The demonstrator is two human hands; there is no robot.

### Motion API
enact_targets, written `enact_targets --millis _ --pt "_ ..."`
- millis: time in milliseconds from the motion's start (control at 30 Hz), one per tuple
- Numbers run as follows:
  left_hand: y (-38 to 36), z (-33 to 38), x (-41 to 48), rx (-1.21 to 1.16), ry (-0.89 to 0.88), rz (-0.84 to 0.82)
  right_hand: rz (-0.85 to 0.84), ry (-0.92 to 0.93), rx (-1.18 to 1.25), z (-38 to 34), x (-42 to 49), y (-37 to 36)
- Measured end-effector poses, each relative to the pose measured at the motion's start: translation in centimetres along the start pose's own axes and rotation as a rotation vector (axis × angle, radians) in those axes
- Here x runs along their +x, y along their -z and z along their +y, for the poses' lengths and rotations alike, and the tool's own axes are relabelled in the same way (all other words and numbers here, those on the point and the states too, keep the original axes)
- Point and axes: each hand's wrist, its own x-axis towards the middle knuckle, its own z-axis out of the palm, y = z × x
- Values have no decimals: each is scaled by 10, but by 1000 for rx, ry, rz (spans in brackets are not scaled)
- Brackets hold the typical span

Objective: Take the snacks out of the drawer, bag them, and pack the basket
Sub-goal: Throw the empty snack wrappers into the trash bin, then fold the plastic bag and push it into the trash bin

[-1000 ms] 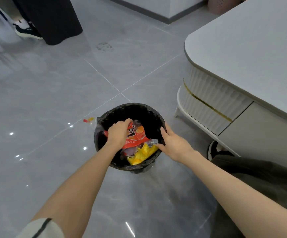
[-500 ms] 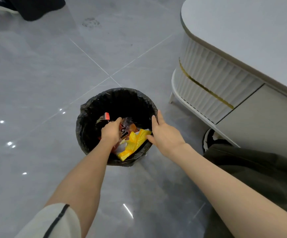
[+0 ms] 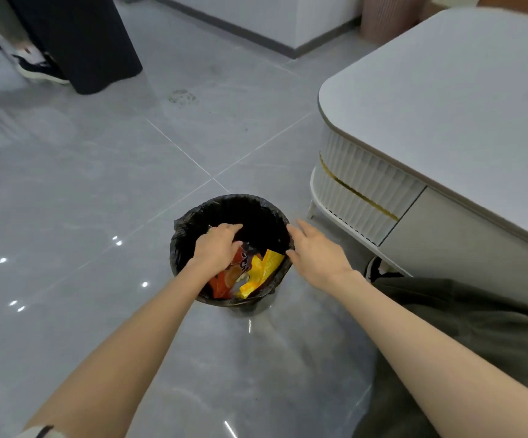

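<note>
Two hands at the lined basket

Head view: a round basket lined with a black plastic bag (image 3: 193, 226) stands on the glossy grey tiled floor (image 3: 98, 191), near the corner of a low white fluted desk with a gold strip (image 3: 366, 184). Inside it lie an orange-red snack packet (image 3: 223, 282) and, just beside it, a yellow snack packet (image 3: 262, 268). The left hand (image 3: 216, 248) reaches down into the basket above the packets with its fingers bent; whether it grips anything cannot be told. The right hand (image 3: 318, 252) is spread, fingers straight, at the basket's right rim, holding nothing
</note>
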Motion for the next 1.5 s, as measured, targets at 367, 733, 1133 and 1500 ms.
enact_targets --millis 367,733,1133,1500 --pt "122 95 -66 136 -308 285 344 111 -299 20 -94 105" --pt "204 294 -101 118 -630 412 576 -287 -335 132 -251 209" --pt "229 529 -148 107 -1050 449 808 -692 -350 273 -420 266" --pt "182 686 -150 84 -1243 350 799 -1132 -244 422 -481 276"
